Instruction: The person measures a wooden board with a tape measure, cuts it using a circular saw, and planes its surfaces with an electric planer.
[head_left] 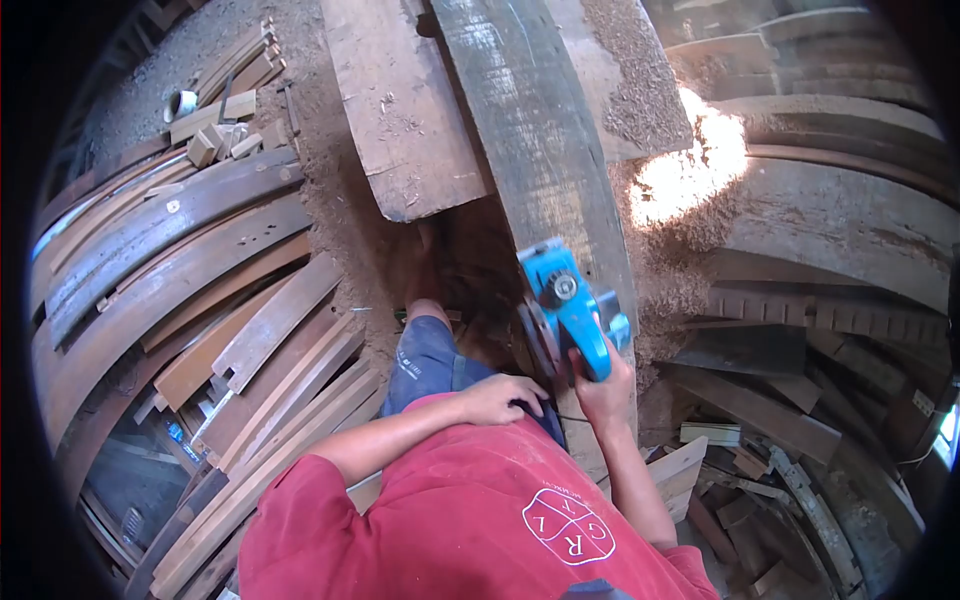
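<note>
My right hand [606, 392] is wrapped around the rear handle of a blue electric hand planer [566, 290]. The planer sits on the near end of a long, weathered grey plank [545, 130] that runs away from me. At my waist, close to the hem of the red shirt, my left hand [503, 400] has its fingers curled against something dark, which I cannot make out. A thin dark cord shows between the left hand and the planer.
A wide board [405, 110] under the plank carries wood shavings. Sawdust piles [680, 270] lie to the right, partly in bright sunlight. Stacked timber [180, 260] fills the left, more planks [840, 220] the right. A tape roll [180, 106] lies at the upper left.
</note>
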